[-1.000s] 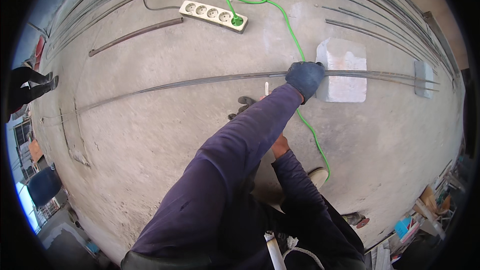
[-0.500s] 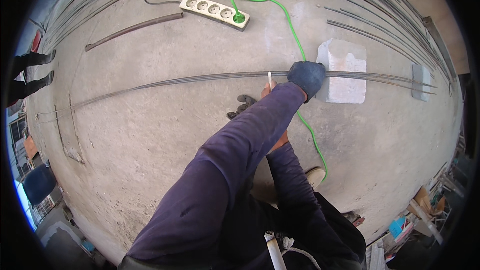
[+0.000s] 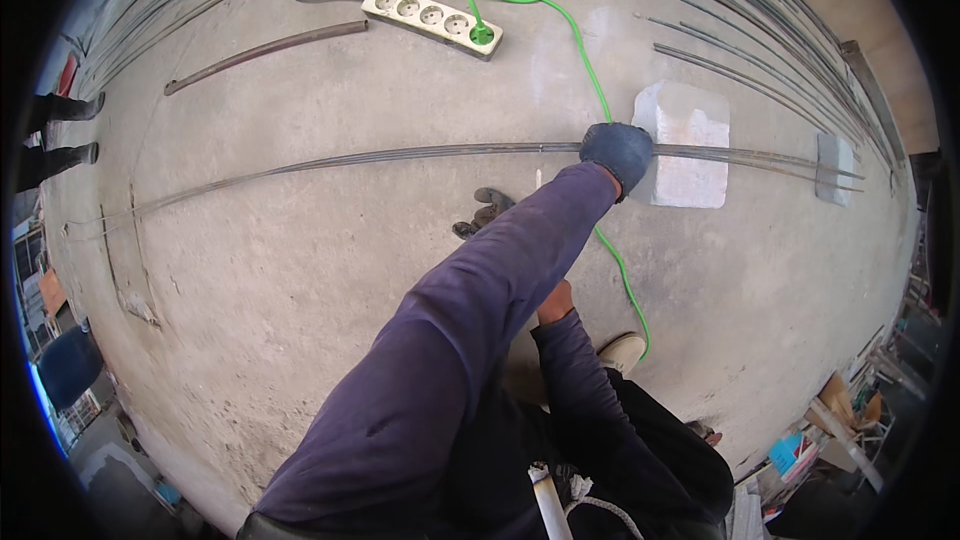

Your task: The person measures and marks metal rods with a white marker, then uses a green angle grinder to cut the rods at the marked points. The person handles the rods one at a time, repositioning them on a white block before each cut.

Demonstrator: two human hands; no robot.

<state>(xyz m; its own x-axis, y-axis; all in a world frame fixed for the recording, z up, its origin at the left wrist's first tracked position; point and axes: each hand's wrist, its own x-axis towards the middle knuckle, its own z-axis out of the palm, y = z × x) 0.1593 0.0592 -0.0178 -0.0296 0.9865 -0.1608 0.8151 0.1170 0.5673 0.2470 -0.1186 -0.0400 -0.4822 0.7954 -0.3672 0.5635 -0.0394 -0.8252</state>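
My left hand [image 3: 615, 155], in a dark blue glove, is closed round the bundle of thin metal bars [image 3: 440, 150] beside a whitish block [image 3: 695, 125] under them. My bare right hand [image 3: 555, 302] is mostly hidden beneath my left forearm. A slim white stick [image 3: 538, 178], apparently held in it, pokes out just below the bars, where a small pale mark shows on them. A dark glove [image 3: 485, 210] lies on the floor left of the stick.
A power strip [image 3: 430, 20] with a green cable [image 3: 625, 280], a rusty pipe [image 3: 265, 50] and more rods [image 3: 730, 65] lie on the concrete. A smaller block [image 3: 832, 168] supports the bar ends. Another person's dark boots [image 3: 75, 105] stand far left; debris [image 3: 840, 405] is at lower right.
The white stick rose to the bars and has since dropped slightly below them, with my right fingers now hidden. My left hand keeps its grip; the other person's feet have shifted.
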